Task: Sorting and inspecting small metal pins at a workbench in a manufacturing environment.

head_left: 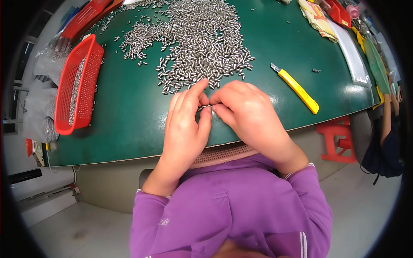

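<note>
Small silver bullet-shaped metal pieces (206,47) lie in a wide heap on the green tabletop (129,112), just beyond my fingers. At the heap's near edge, my left hand (185,120) and my right hand (249,107) meet fingertip to fingertip. Both are closed in a pinch around a small metal piece (204,107), mostly hidden between the thumbs and forefingers. Its exact shape cannot be made out. The left forefinger's tip reaches close to the nearest loose pieces.
A yellow utility knife (299,91) lies to the right, blade out, beside a few dark bits (316,70). At left stands a red perforated basket (92,81) with metal pieces inside. A pinkish basket (223,155) sits under the table edge. A red stool (337,139) and another person's arm (386,118) are at right.
</note>
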{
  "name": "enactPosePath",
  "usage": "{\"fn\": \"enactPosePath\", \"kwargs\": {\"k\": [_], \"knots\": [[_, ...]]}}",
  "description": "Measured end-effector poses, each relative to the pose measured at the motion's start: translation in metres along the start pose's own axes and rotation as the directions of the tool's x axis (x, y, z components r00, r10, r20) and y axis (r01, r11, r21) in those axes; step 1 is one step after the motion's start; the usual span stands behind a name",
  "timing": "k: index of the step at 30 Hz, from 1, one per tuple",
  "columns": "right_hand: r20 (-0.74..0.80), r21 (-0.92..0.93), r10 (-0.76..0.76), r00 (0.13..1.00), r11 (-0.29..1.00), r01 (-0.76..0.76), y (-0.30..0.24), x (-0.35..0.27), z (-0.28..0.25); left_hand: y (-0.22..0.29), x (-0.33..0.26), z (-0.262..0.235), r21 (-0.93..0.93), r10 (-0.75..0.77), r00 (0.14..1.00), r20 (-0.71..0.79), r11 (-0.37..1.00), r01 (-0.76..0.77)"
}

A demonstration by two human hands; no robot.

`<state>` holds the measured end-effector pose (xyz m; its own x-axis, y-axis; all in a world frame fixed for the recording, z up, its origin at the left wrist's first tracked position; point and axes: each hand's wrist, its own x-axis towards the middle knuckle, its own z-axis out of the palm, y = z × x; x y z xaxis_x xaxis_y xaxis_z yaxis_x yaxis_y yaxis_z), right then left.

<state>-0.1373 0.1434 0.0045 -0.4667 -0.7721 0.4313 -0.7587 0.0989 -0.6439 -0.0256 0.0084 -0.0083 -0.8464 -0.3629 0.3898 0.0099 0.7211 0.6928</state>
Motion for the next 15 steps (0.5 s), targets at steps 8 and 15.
{"fn": "enactPosePath", "kwargs": {"k": [8,15], "knots": [[-0.005,-0.061,-0.083,0.996,0.995,0.083,0.0032,-0.0034,0.0033,-0.0001,-0.0002,0.0002,0.015,-0.014,1.0,0.013,1.0,0.014],[-0.012,-0.031,-0.079,0.997,0.996,0.078,0.0033,-0.0046,0.0039,0.0012,-0.0065,-0.0023,0.022,-0.001,1.0,0.02,1.0,0.0]]}}
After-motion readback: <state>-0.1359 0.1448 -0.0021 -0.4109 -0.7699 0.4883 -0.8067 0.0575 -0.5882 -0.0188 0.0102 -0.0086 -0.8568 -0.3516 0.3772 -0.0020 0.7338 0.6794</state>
